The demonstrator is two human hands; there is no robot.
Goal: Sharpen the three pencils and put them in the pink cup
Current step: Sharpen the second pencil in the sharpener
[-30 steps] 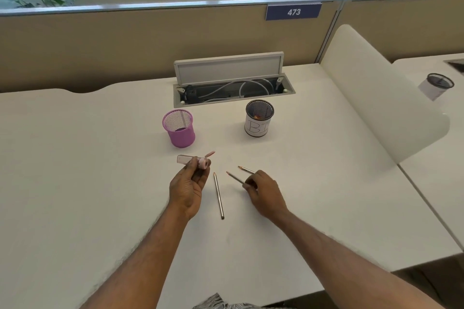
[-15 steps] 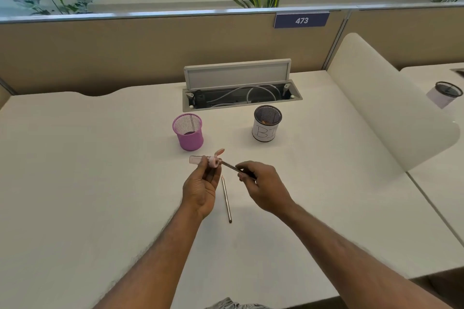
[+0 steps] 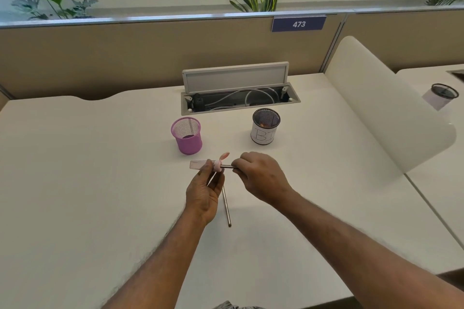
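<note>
My left hand point(image 3: 204, 192) grips a pink sharpener point(image 3: 218, 164) with a clear tube sticking out to its left and a small pink tab on top. My right hand point(image 3: 261, 178) pinches a dark pencil point(image 3: 227, 166) whose tip sits inside the sharpener. A second pencil point(image 3: 226, 206) lies on the desk just below my left hand, pointing towards me. The third pencil is hidden, probably under my right hand. The pink mesh cup point(image 3: 187, 135) stands upright a short way beyond my left hand.
A white-wrapped mesh cup point(image 3: 265, 126) marked with letters stands right of the pink cup. Behind both is an open cable hatch point(image 3: 238, 98) with its lid up. A curved white divider point(image 3: 386, 108) bounds the desk on the right; another cup point(image 3: 442, 95) stands beyond it.
My right hand lifted one pencil off the desk, carried it left and pushed its tip into the sharpener held by my left hand. The camera moved closer.
</note>
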